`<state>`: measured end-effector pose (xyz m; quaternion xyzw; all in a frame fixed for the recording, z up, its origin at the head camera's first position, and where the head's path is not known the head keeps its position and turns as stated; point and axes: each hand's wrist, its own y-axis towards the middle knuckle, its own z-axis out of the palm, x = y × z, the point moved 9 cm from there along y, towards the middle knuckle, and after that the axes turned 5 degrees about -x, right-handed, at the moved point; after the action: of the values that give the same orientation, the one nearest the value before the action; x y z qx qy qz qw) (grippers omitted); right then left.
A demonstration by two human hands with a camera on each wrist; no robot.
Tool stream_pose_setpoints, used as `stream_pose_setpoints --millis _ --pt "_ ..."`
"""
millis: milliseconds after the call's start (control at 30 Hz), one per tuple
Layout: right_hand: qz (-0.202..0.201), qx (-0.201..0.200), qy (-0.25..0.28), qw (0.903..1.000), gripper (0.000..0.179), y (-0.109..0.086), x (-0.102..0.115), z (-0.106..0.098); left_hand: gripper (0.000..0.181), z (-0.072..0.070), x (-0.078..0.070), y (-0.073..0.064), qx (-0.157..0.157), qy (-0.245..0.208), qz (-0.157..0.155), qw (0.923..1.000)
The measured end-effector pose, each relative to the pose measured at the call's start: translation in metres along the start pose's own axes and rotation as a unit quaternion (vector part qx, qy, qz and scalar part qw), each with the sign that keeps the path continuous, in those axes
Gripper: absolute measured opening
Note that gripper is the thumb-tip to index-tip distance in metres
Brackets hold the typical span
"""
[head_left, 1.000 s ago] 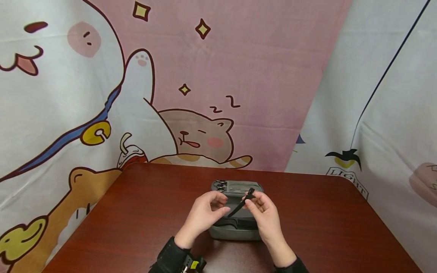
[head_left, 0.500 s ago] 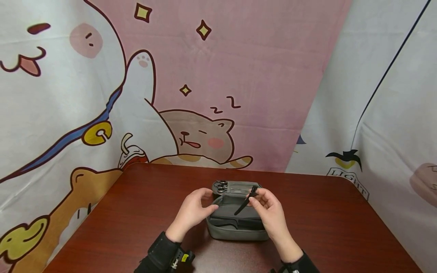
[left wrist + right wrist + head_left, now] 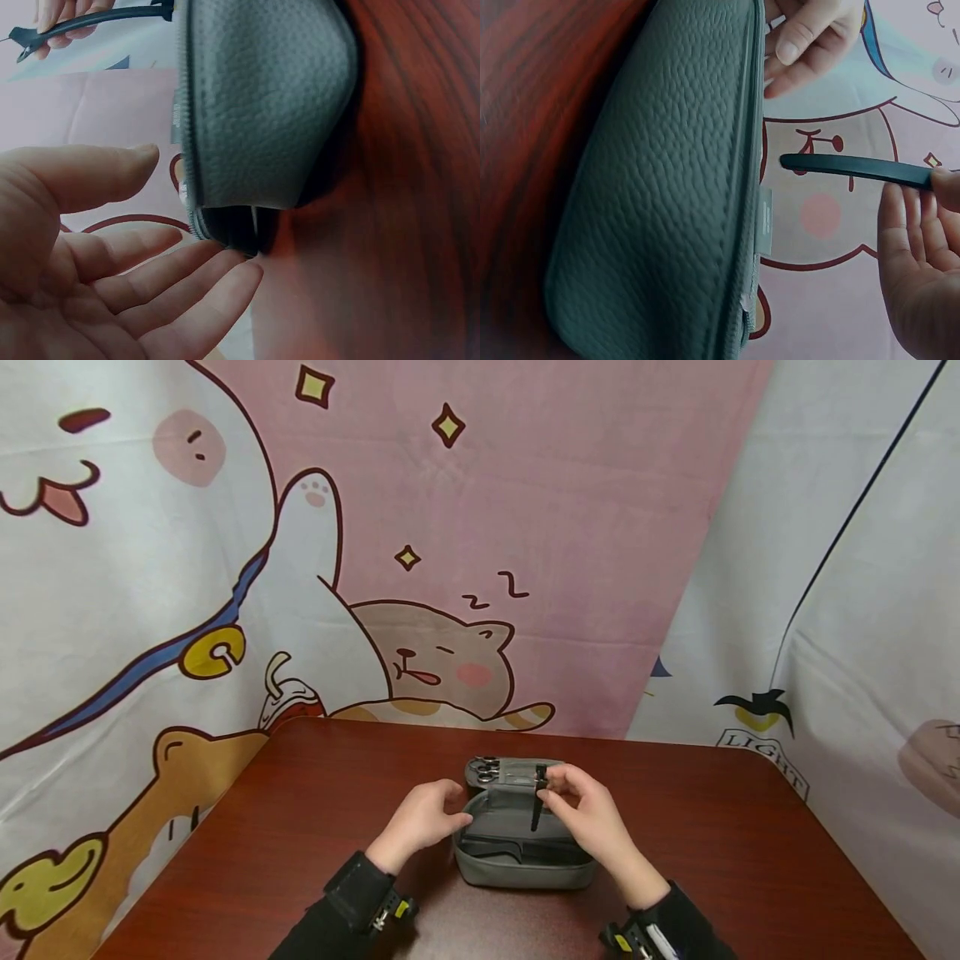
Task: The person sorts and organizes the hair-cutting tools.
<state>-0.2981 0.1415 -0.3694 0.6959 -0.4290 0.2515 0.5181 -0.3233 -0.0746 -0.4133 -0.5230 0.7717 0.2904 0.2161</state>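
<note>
My right hand (image 3: 588,810) pinches a slim black hair clip (image 3: 537,810) over the unzipped grey zip case (image 3: 525,877). The clip hangs almost upright in the head view. Seen from the right wrist, the long, slightly curved clip (image 3: 847,166) sticks out from between thumb and fingers of the right hand (image 3: 922,255). Its forked end shows in the left wrist view. My left hand (image 3: 420,820) stays at the case's left side, thumb close to the rim. In the left wrist view the fingers of this left hand (image 3: 112,262) are relaxed and hold nothing.
The case's lid is folded back, with metal finger loops (image 3: 487,768) and a clear pocket showing in it. Dark items (image 3: 491,850) lie in the case's front part. A reddish-brown table (image 3: 300,810) carries the case; a printed cloth (image 3: 600,527) hangs behind.
The left hand has drawn back leftward from over the case to its side. The right hand has turned the hair clip from slanted to nearly upright.
</note>
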Motion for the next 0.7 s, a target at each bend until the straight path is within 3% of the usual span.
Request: stream_pose_setpoints --millis 200,467,700 --pt "-0.03 0.049 -0.092 0.9941 0.02 0.01 0.002 0.006 0.033 0.008 0.0 0.001 0.011 0.017 0.015 0.9997" --pt "-0.07 0.133 -0.142 0.9785 0.019 0.018 0.001 0.021 0.011 0.01 0.0 0.003 -0.01 0.049 0.034 0.9982" --pt "-0.092 0.188 -0.202 0.9568 0.015 0.022 -0.002 0.037 0.005 0.013 0.003 0.004 -0.007 0.017 0.019 0.9997"
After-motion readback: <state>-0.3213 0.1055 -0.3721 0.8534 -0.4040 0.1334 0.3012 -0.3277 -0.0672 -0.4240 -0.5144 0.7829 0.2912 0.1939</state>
